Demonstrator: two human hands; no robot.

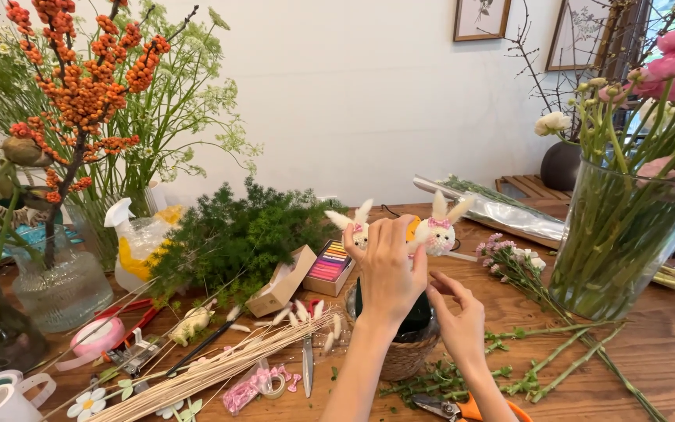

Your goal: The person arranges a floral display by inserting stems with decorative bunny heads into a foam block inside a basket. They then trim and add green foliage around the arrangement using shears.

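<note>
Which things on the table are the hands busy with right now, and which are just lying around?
In hand:
left hand holding a white bunny pick
right hand open beside it
second bunny pick
woven basket

Lying about:
orange-handled scissors
pastel chalk box
spray bottle
pink tape roll
glass vase of pink flowers

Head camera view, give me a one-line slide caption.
Left hand sets fluffy white bunny picks into a woven basket; right hand hovers beside.
</note>
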